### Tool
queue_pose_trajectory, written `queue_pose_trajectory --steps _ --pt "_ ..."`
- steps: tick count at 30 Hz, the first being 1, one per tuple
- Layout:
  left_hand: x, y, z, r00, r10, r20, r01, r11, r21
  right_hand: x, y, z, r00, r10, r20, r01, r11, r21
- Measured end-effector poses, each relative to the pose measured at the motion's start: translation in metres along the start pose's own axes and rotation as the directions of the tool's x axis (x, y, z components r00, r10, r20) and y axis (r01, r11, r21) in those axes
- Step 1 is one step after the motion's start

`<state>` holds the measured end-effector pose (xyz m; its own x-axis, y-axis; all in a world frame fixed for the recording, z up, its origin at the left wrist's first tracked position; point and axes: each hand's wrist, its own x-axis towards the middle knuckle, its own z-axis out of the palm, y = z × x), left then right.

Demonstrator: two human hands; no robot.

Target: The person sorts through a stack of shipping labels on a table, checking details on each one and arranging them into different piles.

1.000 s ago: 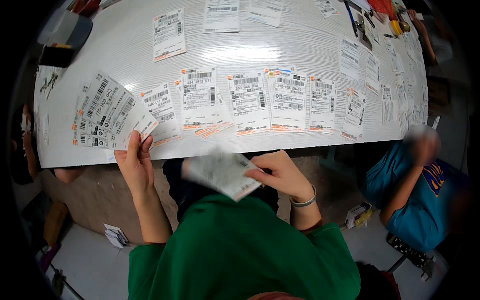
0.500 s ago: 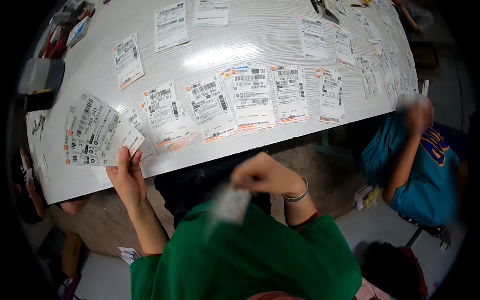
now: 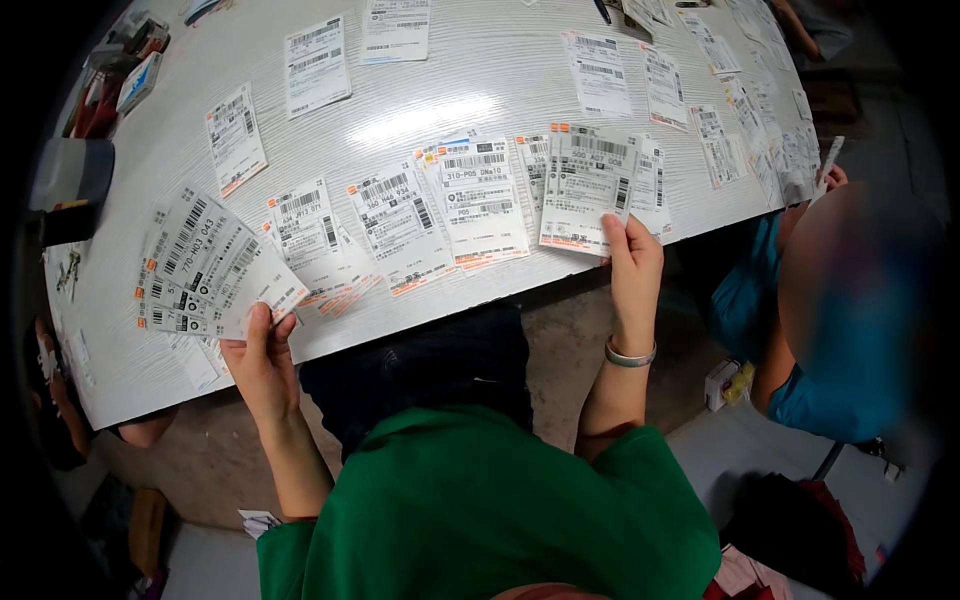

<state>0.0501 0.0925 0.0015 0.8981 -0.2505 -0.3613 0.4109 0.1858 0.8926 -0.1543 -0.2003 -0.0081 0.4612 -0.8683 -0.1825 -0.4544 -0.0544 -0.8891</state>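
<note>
Between the thumb and fingers of my left hand is a fan of several white shipping labels with barcodes and orange marks, spread over the table's left side. My right hand pinches a shipping label by its lower right corner. That label overlaps a label pile and part of another pile on the table. Left of it, more piles lie in a row: a middle pile, one beside it, and one near the fan.
The white wood-grain table carries further labels farther back, such as one at left and one at right. A grey container stands at the left edge. A person in a teal shirt sits close at right.
My right hand has swung up and right from in front of my body, bringing the label over the right-hand piles. The left hand still holds its fan. The neighbour at right has shifted.
</note>
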Motion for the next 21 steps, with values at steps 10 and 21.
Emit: queue_pose_trajectory --steps 10,21 --pt "-0.012 -0.011 0.015 0.99 -0.112 0.085 0.113 0.994 -0.009 0.002 0.004 0.014 0.995 -0.068 -0.076 0.074 0.994 0.083" --pt "-0.016 -0.012 0.02 0.988 -0.131 0.083 0.132 0.991 -0.004 0.005 0.001 0.008 0.926 -0.351 -0.141 0.23 0.817 -0.53"
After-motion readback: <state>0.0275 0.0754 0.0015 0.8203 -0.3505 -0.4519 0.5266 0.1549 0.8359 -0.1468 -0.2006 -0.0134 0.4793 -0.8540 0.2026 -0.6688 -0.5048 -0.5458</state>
